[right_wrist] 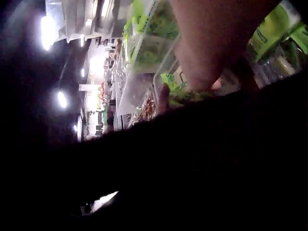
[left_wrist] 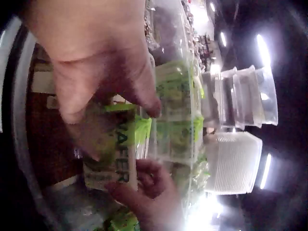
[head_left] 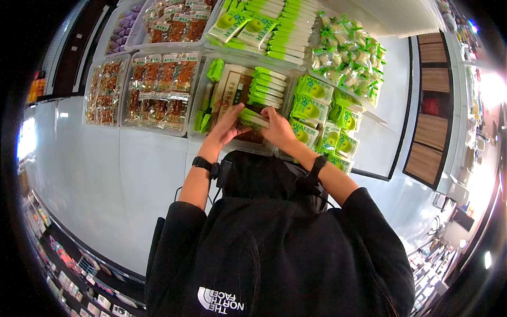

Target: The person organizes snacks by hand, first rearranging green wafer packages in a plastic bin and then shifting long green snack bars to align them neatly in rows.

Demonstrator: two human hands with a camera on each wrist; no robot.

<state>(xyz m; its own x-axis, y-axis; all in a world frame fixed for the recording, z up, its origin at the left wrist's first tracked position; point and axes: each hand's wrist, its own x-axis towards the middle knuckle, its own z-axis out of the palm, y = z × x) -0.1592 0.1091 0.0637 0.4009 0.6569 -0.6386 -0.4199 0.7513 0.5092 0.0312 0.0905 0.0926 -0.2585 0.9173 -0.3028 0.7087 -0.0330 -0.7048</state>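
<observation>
A green and white wafer packet (head_left: pixel 255 118) is held low over a clear plastic bin (head_left: pixel 289 98), one end toward each hand. My right hand (head_left: pixel 279 128) pinches its right end. At the left end, the fingers and thumb of my left hand (head_left: pixel 227 127) grip it from either side. The left wrist view shows the word WAFER on the packet (left_wrist: pixel 122 149), with the right hand (left_wrist: pixel 149 192) at its lower end. Inside the bin are a brown printed card (head_left: pixel 232 84) and a row of upright packets (head_left: pixel 266 87). Something dark covers much of the right wrist view.
A bin of apple wafer packets (head_left: pixel 311 108) stands at the right, with small green-tied bags (head_left: pixel 348 55) behind it. More wafers (head_left: pixel 259 29) fill the bin beyond. Bins of brown snacks (head_left: pixel 161 90) sit at the left on the white counter (head_left: pixel 105 174).
</observation>
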